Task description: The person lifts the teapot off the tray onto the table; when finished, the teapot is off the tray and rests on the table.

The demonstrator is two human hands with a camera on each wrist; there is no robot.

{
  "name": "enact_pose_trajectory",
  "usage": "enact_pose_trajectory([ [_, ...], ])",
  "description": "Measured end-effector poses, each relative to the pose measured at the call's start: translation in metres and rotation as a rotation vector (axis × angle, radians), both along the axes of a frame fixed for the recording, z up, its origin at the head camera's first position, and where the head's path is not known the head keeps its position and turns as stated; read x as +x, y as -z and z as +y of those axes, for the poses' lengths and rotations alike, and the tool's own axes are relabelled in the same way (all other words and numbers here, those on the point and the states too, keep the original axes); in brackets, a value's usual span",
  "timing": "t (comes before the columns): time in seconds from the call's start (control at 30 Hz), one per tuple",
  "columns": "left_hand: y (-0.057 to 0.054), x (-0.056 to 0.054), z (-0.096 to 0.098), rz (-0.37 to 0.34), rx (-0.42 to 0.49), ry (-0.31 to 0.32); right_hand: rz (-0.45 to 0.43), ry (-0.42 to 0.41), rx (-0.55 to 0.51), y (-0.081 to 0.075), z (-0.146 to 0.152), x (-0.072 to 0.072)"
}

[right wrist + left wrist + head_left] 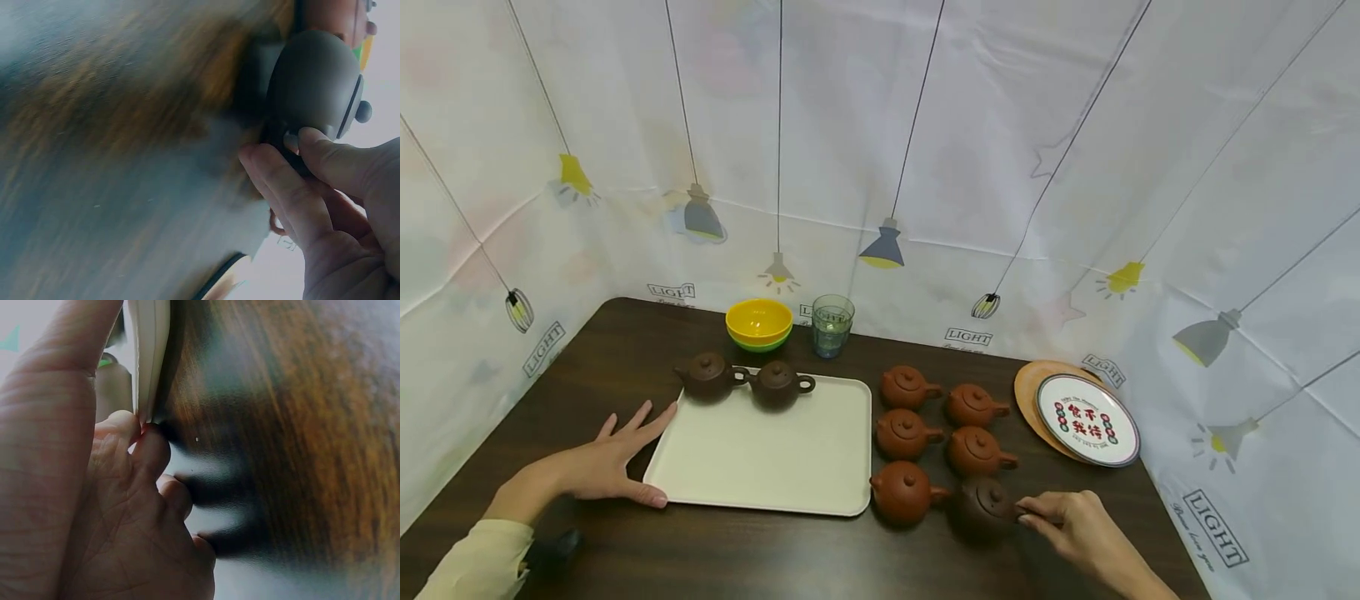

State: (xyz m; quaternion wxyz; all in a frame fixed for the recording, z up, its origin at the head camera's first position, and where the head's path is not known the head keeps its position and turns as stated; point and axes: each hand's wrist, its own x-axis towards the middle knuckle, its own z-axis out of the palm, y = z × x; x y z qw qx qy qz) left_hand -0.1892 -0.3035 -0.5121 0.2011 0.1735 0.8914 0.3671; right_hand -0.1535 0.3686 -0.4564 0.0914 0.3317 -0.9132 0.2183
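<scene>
My right hand (pixel 1078 527) pinches the handle of a dark brown teapot (pixel 983 508) at the front right; in the right wrist view thumb and fingers close on the handle of that teapot (pixel 315 84). My left hand (pixel 597 468) lies with fingers spread at the left edge of a cream tray (pixel 767 458), thumb at its near left corner. Fingertips (pixel 153 447) meet the tray rim (pixel 150 356) in the left wrist view. Two dark teapots, one at the far left corner (pixel 706 382) and another beside it (pixel 777 387), stand along the tray's far edge.
Several reddish-brown teapots (pixel 904 433) stand in two columns right of the tray, handles to the right. Behind the tray are stacked yellow and green bowls (pixel 759 321) and a clear glass (pixel 832 327). A printed plate (pixel 1086 421) overlaps a round wooden board (pixel 1028 398) at right.
</scene>
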Motion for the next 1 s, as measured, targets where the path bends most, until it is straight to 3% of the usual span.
enact_pose_trajectory([
  [0.2,-0.001,-0.002,0.001,0.000,-0.015,-0.004,0.027,0.033,0.008,0.009,0.006,0.003],
  [0.63,-0.002,-0.001,0.001,0.004,-0.021,0.001,0.125,-0.034,0.006,0.018,0.003,0.006],
  [1.0,-0.001,-0.002,0.000,0.024,-0.027,0.009,0.123,0.034,0.027,0.017,0.001,0.008],
])
